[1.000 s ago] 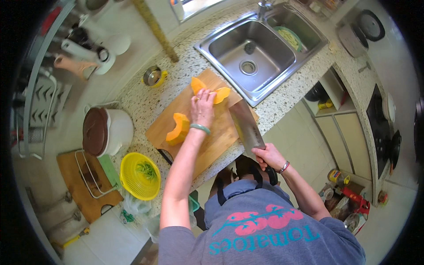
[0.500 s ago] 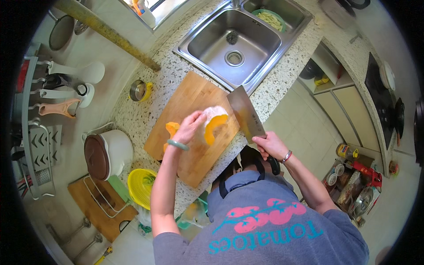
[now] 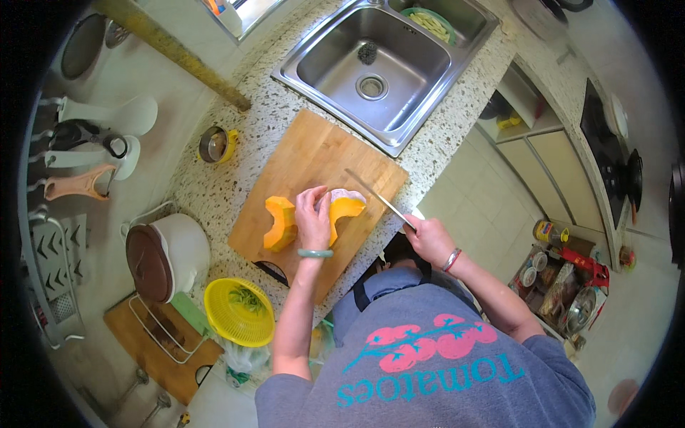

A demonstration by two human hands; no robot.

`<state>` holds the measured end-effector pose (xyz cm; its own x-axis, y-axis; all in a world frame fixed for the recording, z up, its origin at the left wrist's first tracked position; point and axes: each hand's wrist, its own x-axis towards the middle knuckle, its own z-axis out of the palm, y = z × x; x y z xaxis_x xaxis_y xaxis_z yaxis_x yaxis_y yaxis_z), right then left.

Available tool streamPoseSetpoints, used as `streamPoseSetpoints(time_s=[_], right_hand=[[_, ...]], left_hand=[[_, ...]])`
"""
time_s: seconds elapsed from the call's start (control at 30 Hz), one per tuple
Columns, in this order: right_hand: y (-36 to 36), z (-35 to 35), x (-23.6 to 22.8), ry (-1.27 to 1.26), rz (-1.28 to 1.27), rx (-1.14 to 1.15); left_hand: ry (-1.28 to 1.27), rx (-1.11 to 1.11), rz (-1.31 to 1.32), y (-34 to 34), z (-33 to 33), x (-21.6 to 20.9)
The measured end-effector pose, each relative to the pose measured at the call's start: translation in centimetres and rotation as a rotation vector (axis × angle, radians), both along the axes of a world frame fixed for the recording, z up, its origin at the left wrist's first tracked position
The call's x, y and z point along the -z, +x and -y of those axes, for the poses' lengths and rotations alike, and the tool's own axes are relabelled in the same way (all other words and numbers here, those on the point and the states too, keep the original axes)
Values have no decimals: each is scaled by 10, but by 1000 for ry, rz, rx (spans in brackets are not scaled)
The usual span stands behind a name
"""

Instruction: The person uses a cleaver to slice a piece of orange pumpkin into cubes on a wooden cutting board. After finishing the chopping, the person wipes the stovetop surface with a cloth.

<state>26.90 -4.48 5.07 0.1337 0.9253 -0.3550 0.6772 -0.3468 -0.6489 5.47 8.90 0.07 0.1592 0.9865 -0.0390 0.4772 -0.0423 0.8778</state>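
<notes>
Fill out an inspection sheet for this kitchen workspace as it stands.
Surface: speckled counter bearing a wooden cutting board.
Job's things: two orange pumpkin pieces, pumpkin wedge and pumpkin piece; cleaver.
Clutter: yellow colander, white pot, small tin.
Grippers: left hand presses the pumpkin piece; right hand grips the cleaver.
Cables: nothing seen.
Surroundings: steel sink, tiled floor.
</notes>
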Motion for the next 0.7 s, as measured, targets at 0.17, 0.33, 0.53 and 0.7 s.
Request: streamPoseSetpoints(time_s=[0.17, 0.33, 0.53, 0.7], right_hand=[[-5, 8, 6, 106, 90, -87], [-18, 14, 3, 130, 228, -138], [-31, 20, -3, 24, 304, -158], [-34, 23, -5, 0, 285, -148]], left_hand=[[289, 53, -244, 15, 38, -13], [398, 9, -381, 23, 48, 0], [426, 24, -377, 23, 46, 5], [452, 43, -381, 27, 42, -4]])
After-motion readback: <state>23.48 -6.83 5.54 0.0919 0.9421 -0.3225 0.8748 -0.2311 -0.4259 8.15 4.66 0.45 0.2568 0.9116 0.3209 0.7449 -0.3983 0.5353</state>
